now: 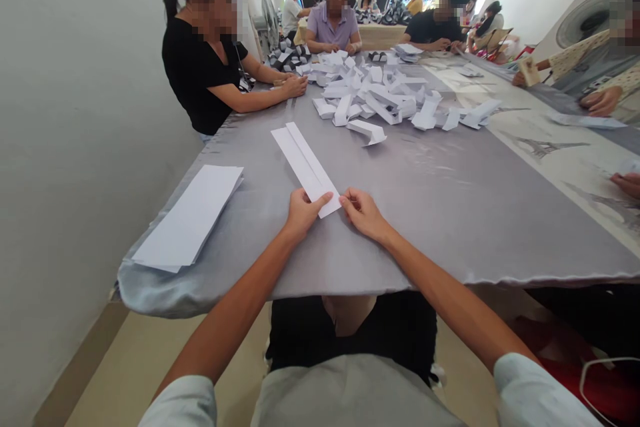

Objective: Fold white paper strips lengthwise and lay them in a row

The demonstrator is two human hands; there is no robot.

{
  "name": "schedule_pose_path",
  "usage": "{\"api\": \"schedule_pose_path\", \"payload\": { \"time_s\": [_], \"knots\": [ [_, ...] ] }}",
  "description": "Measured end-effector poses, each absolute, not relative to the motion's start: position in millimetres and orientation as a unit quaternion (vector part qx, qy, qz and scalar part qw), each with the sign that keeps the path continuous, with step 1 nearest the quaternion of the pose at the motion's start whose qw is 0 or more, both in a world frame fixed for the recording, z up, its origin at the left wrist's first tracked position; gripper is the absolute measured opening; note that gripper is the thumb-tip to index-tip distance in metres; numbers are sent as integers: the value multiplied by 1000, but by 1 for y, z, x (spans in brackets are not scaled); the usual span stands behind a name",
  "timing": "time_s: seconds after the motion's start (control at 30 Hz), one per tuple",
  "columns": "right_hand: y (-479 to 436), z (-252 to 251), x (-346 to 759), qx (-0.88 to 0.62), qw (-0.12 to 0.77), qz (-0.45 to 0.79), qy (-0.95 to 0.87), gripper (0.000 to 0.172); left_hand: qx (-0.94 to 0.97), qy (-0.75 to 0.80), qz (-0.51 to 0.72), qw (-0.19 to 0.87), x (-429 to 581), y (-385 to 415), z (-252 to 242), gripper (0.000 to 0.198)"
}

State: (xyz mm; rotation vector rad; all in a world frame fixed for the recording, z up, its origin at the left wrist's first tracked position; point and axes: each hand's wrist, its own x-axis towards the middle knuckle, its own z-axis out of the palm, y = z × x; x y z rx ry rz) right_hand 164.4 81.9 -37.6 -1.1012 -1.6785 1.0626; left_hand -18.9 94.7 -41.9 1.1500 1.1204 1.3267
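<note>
A long white paper strip [301, 157], folded lengthwise, lies on the grey tablecloth [425, 213] and points away to the upper left. My left hand [301, 212] pinches its near end, thumb on top of the paper. My right hand [361, 211] pinches the same near end from the right side, fingers curled. Both hands rest on the cloth near the table's front edge.
A stack of white sheets [193, 213] lies at the front left corner. A heap of folded paper pieces [375, 93] covers the table's middle. Several people sit around the table; one in black [205, 60] on the left, another person's hand [627, 181] at the right edge.
</note>
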Motion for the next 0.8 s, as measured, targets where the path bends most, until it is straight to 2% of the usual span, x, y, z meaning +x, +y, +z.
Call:
{"api": "schedule_pose_path", "payload": {
  "time_s": [0.2,0.4,0.53,0.8],
  "knots": [
    [81,-36,164,-434,416,471,-646,42,474,472,551,498,-18,94,-38,45],
    [80,-37,162,-442,426,424,-666,40,466,466,538,526,-16,90,-33,50],
    [81,-41,163,-422,431,438,-667,44,469,446,514,563,-15,88,-32,55],
    [82,-42,163,-425,432,458,-651,52,478,448,519,549,-17,89,-32,58]
  ]
}}
